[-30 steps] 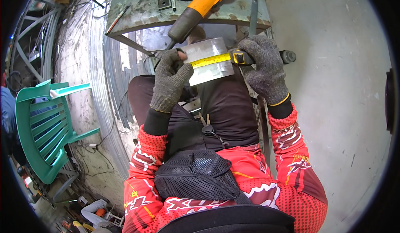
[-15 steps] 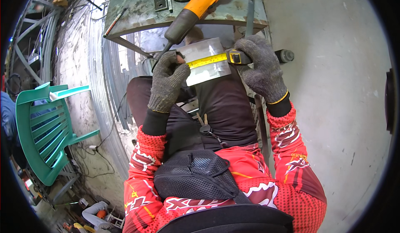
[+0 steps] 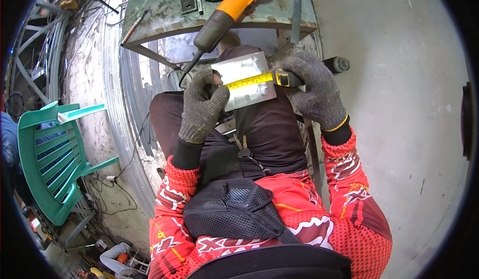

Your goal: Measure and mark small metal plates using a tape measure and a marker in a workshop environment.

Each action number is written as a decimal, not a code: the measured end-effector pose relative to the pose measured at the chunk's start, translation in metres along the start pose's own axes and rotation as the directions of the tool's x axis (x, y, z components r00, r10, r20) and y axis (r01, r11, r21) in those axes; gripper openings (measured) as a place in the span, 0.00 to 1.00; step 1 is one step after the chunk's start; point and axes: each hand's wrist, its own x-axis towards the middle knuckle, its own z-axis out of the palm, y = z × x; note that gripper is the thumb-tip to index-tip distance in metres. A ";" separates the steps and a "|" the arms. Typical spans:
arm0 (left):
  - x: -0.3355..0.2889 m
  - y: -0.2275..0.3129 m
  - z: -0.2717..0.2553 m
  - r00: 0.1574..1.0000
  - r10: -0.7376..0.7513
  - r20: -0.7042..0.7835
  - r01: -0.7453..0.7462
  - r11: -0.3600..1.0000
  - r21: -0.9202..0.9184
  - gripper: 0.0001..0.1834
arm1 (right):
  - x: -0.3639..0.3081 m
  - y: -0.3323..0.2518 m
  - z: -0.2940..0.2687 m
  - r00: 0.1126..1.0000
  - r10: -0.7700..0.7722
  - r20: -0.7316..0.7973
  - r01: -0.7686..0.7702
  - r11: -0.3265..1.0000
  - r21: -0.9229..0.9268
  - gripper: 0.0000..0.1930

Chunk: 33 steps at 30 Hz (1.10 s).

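Both hands, left (image 3: 202, 107) and right (image 3: 314, 92), have come slightly lower in the frame, bringing the plate (image 3: 249, 97) and the tape (image 3: 249, 81) down with them. The bench (image 3: 154, 18), grinder (image 3: 219, 28) and ruler (image 3: 296, 19) have slid a little toward the upper left. More trouser (image 3: 240, 51) now shows above the plate, at upper centre, and the right glove sits clear below the ruler's lower end.
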 end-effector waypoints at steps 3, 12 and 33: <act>-0.006 -0.003 0.004 0.999 -0.050 -0.010 0.050 0.999 -0.013 0.11 | -0.007 -0.001 -0.001 0.999 -0.026 -0.018 0.026 1.000 0.005 0.20; -0.013 -0.004 -0.007 0.989 0.007 0.149 -0.012 1.000 0.027 0.32 | -0.011 0.000 0.000 0.999 -0.008 -0.035 0.009 1.000 0.010 0.24; 0.008 0.014 -0.011 0.816 0.389 0.427 -0.578 0.545 0.607 0.67 | -0.014 0.002 0.000 0.999 -0.020 -0.040 0.019 1.000 -0.025 0.23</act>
